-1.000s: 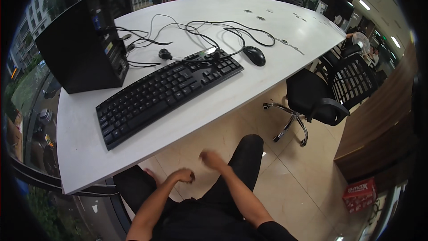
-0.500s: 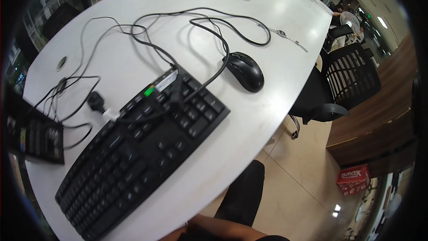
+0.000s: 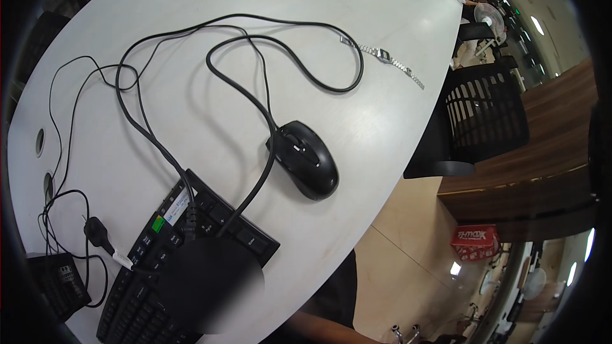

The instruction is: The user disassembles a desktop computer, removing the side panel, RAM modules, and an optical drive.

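Note:
Neither my left hand nor my right hand shows in the head view; only a strip of forearm (image 3: 325, 332) crosses the lower edge, under the table's rim. Closest to it on the white table (image 3: 382, 108) is a black keyboard (image 3: 191, 248), lying at an angle at the lower left, partly covered by a dark blurred patch. A black wired mouse (image 3: 306, 159) rests just to the right of the keyboard, its cable (image 3: 255, 83) looping across the tabletop.
A metal wristwatch (image 3: 382, 56) lies flat near the table's far right edge. A black mesh office chair (image 3: 484, 114) stands beside that edge. A black plug (image 3: 95, 232) and thin cords lie at the left. A red box (image 3: 475, 242) sits on the floor.
The view has swung closer and to the right: the mouse and cable loops now fill the middle, the keyboard has slid to the lower left, and the hands seen a second ago are gone from view.

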`<action>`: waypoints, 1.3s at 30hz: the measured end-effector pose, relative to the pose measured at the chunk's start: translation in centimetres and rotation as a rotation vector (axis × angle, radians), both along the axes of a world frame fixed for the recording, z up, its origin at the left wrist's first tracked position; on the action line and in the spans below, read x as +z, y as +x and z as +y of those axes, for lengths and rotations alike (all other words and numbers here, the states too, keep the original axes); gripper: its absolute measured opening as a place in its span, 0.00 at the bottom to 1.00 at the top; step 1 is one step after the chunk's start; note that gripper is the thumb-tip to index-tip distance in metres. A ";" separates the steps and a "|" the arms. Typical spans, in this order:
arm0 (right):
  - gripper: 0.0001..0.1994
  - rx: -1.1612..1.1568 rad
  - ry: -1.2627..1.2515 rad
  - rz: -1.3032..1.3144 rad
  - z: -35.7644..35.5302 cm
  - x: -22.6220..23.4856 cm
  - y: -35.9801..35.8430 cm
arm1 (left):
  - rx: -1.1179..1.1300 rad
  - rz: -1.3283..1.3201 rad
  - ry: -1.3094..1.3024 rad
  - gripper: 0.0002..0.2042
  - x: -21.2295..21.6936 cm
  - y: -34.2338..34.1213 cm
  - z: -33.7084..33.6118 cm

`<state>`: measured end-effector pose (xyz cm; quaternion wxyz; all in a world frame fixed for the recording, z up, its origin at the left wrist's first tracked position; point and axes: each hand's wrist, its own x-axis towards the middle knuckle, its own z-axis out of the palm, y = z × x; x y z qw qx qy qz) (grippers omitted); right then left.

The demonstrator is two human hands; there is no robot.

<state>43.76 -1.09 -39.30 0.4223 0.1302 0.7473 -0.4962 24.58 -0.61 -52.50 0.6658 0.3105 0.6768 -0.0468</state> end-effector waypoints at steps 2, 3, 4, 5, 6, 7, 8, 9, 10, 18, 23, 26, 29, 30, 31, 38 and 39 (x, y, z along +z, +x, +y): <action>0.15 -0.024 0.001 -0.017 0.6 1.2 1.0 | -0.003 0.027 0.019 0.17 0.7 -0.3 0.6; 0.15 -0.033 0.003 -0.026 0.8 1.7 1.4 | 0.000 0.037 0.028 0.17 0.9 -0.5 0.9; 0.15 -0.043 0.004 -0.031 1.1 2.3 1.7 | 0.004 0.045 0.038 0.17 1.3 -0.7 1.1; 0.15 -0.054 0.006 -0.041 1.4 2.7 2.0 | 0.009 0.054 0.048 0.17 1.5 -0.7 1.4; 0.15 -0.062 0.015 -0.044 1.7 3.1 2.3 | 0.011 0.064 0.058 0.17 1.7 -0.9 1.6; 0.15 -0.069 0.019 -0.045 2.0 3.4 2.5 | 0.013 0.072 0.066 0.17 2.0 -1.1 1.7; 0.15 -0.070 0.026 -0.047 2.2 3.4 2.6 | 0.022 0.083 0.080 0.17 2.2 -1.3 1.7; 0.15 -0.070 0.027 -0.048 2.3 3.6 2.8 | 0.025 0.093 0.086 0.17 2.6 -1.5 1.5; 0.15 -0.070 0.038 -0.048 2.4 3.7 3.0 | 0.036 0.105 0.098 0.17 2.9 -1.9 1.5; 0.15 -0.019 0.218 -0.031 6.1 -1.3 2.6 | 0.108 0.226 0.285 0.17 4.1 -2.6 1.1; 0.15 -0.007 0.419 0.023 9.7 -6.8 -0.9 | 0.161 0.365 0.472 0.17 4.7 -2.9 -0.2; 0.15 -0.002 0.520 0.091 10.7 -9.9 -3.2 | 0.187 0.474 0.586 0.17 4.8 -3.1 -1.3; 0.15 -0.013 0.594 0.187 10.7 -11.7 -5.5 | 0.224 0.604 0.671 0.18 5.7 -3.1 -3.8; 0.15 -0.020 0.616 0.226 10.9 -11.4 -6.3 | 0.241 0.647 0.695 0.18 6.3 -3.1 -4.6; 0.15 -0.039 0.639 0.277 11.1 -11.1 -6.9 | 0.254 0.691 0.711 0.18 7.0 -3.1 -5.6; 0.16 -0.270 0.670 0.698 16.4 -4.2 -6.7 | 0.309 0.854 0.929 0.18 11.9 -1.2 -9.1; 0.16 -0.288 0.637 0.772 16.7 -3.0 -6.5 | 0.316 0.868 0.967 0.18 12.9 -1.1 -9.3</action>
